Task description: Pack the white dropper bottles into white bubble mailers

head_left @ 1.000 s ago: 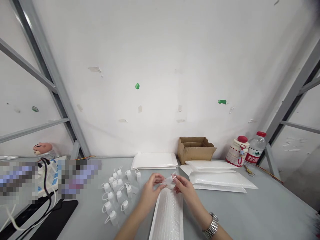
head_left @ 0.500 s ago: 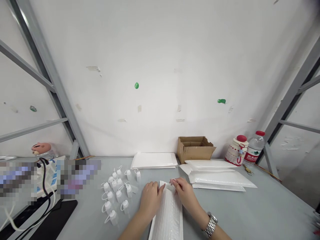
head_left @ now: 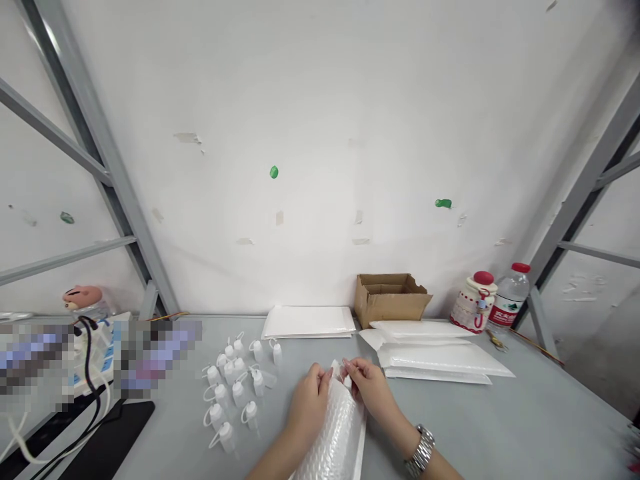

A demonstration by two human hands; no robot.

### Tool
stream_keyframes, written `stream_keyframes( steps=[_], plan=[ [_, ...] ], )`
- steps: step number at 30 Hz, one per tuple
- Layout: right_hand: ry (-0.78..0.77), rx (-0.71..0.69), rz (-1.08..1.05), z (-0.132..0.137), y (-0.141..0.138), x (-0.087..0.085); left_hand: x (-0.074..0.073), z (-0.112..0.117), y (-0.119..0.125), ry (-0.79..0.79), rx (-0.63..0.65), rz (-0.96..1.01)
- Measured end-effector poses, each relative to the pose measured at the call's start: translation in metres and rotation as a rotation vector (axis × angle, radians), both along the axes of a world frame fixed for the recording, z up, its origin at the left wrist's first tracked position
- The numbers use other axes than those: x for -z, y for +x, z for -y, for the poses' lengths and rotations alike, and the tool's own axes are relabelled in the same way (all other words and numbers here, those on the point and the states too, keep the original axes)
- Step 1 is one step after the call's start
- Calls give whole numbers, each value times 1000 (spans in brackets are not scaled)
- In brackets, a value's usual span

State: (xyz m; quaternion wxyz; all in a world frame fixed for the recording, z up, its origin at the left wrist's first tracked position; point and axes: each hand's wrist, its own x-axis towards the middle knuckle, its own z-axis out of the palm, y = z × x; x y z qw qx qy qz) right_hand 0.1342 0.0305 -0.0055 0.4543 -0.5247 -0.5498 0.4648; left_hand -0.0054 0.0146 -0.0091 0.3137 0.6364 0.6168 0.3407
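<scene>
A white bubble mailer (head_left: 336,437) lies lengthwise in front of me on the grey table (head_left: 500,427), its far end lifted a little. My left hand (head_left: 310,400) pinches the left side of that far opening. My right hand (head_left: 369,387), with a metal watch on its wrist, pinches the right side of the opening. Both sets of fingers are closed on the mailer's edge. Several small white squeeze bottles (head_left: 235,387) with looped caps stand in a cluster just left of my left hand.
Stacks of white mailers lie at the back centre (head_left: 309,322) and right (head_left: 440,360). An open cardboard box (head_left: 390,298) stands by the wall, with a red-capped jar (head_left: 474,301) and water bottle (head_left: 509,296) to its right. Cables and a black mat (head_left: 107,440) are at the left.
A second ago both hands held a small clear bottle above the mailer's mouth. They then dropped onto the mailer, and now pinch and lift its far opening; the bottle is no longer visible.
</scene>
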Motion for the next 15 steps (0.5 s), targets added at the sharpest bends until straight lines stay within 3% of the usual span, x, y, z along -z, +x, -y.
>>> stream_keyframes(
  steps=[2, 7, 15],
  plan=[
    [3, -10, 64, 1, 0, 0, -2, 2, 1, -4, -1, -15],
    [110, 113, 131, 6, -1, 1, -4, 2, -1, 6, -45, -25],
    [51, -139, 221, 2, 0, -2, 1, 0, -4, 20, -52, -33]
  ],
)
